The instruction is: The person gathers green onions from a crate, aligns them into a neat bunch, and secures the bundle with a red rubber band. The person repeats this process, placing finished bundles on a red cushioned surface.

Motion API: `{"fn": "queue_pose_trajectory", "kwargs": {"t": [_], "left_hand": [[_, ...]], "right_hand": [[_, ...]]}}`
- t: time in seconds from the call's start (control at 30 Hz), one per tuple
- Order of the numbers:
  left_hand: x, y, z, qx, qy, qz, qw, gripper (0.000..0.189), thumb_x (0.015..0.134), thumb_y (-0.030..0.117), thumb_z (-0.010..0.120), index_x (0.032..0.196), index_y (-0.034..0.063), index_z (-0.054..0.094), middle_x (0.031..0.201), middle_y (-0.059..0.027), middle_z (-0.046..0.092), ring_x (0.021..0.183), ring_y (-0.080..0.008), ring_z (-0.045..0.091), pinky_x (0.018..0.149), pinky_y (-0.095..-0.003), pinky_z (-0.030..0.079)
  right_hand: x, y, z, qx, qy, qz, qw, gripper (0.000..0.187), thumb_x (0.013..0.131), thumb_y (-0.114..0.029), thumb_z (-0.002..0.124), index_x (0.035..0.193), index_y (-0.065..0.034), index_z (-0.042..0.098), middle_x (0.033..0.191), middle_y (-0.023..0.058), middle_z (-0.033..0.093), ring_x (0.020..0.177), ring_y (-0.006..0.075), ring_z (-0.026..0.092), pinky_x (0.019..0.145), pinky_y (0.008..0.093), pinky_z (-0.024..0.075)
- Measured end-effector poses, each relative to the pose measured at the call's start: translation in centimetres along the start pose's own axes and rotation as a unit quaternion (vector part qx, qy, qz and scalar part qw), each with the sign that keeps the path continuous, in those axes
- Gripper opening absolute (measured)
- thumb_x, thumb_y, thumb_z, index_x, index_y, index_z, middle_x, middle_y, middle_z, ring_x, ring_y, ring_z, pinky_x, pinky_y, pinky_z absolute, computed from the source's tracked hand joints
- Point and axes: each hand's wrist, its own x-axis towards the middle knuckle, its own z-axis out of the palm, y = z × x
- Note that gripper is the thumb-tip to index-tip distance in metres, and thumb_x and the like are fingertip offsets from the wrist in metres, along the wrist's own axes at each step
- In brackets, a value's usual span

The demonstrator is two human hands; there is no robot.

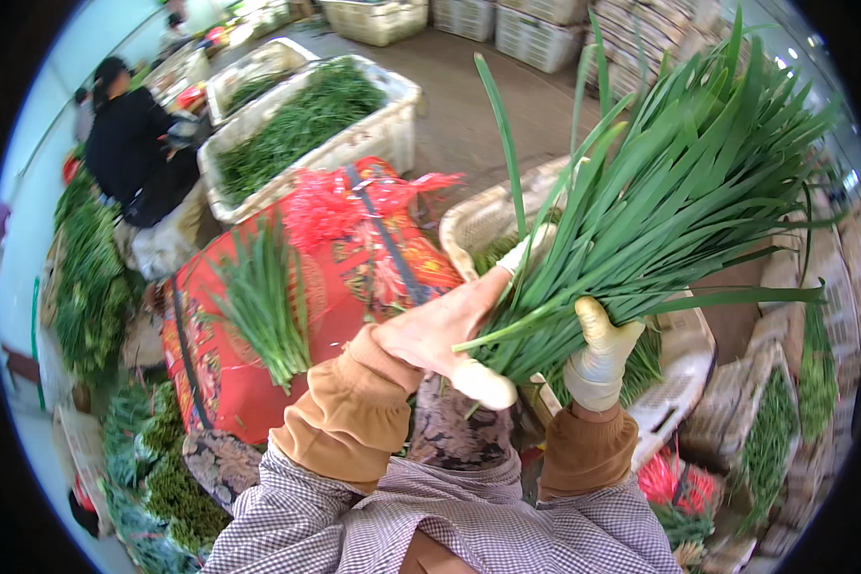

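Note:
A big bunch of garlic chives point(689, 165) is held in front of me, its green leaf tips fanning to the upper right. My right hand point(603, 351), in a pale glove, grips it from the right with the thumb on top. Around its lower left side is my left hand point(452, 323), with pale coverings on the thumb and fingers and bare skin between. One loose stalk point(516, 331) lies across the bunch near the left thumb. A smaller bunch of chives point(269, 308) rests on a red patterned cloth bundle point(337, 301) at my left.
Below the bunch stands a white plastic crate point(678, 380) with more greens. Another white crate point(402, 122) full of chives is beyond the bundle, with red plastic ties point(323, 208) nearby. A person in dark clothes point(133, 151) sits at left. Stacked crates point(538, 36) line the back.

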Motion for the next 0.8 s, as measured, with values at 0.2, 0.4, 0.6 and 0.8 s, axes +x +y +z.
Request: {"fn": "queue_pose_trajectory", "kwargs": {"t": [0.2, 0.4, 0.6, 0.8], "left_hand": [[-9.8, 2.2, -6.4, 0.020, 0.173, -0.011, 0.985, 0.131, 0.050, 0.044, 0.088, 0.146, 0.0006, 0.010, 0.146, -0.0125, 0.030, 0.133, -0.0182, 0.027, 0.110, -0.0348, 0.024], [-15.1, -4.4, -10.4, 0.060, 0.293, 0.016, 0.954, 0.113, 0.057, 0.020, 0.086, 0.143, -0.0011, 0.016, 0.125, -0.0139, 0.051, 0.114, -0.0219, 0.049, 0.102, -0.0360, 0.038], [-16.5, -3.2, -9.9, 0.140, 0.301, 0.034, 0.943, 0.136, 0.046, 0.033, 0.093, 0.146, 0.0005, 0.007, 0.147, -0.0141, 0.026, 0.135, -0.0216, 0.024, 0.112, -0.0372, 0.019], [-17.3, -5.7, -9.6, 0.330, 0.331, 0.006, 0.884, 0.121, 0.046, 0.033, 0.093, 0.137, -0.0025, 0.022, 0.132, -0.0193, 0.039, 0.125, -0.0298, 0.038, 0.105, -0.0382, 0.031]], "right_hand": [[-2.4, 7.1, 6.0, -0.029, -0.198, 0.045, 0.979, 0.047, 0.064, -0.004, 0.081, 0.104, -0.0031, 0.058, 0.094, 0.0016, 0.060, 0.082, 0.0145, 0.055, 0.073, 0.0310, 0.0472], [-8.1, 14.7, 9.0, 0.091, -0.301, 0.306, 0.898, 0.041, 0.086, -0.018, 0.065, 0.120, -0.0014, 0.051, 0.111, 0.0120, 0.058, 0.094, 0.0212, 0.058, 0.079, 0.0306, 0.0511], [-8.3, 15.7, 10.4, 0.050, -0.233, 0.092, 0.967, 0.033, 0.076, -0.008, 0.072, 0.104, 0.0034, 0.057, 0.100, 0.0086, 0.062, 0.086, 0.0183, 0.059, 0.080, 0.0325, 0.0487], [-6.6, 14.5, 10.6, -0.247, -0.426, -0.017, 0.870, 0.047, 0.072, -0.013, 0.078, 0.111, -0.0004, 0.056, 0.105, 0.0078, 0.062, 0.091, 0.0190, 0.060, 0.082, 0.0326, 0.0491]]}}
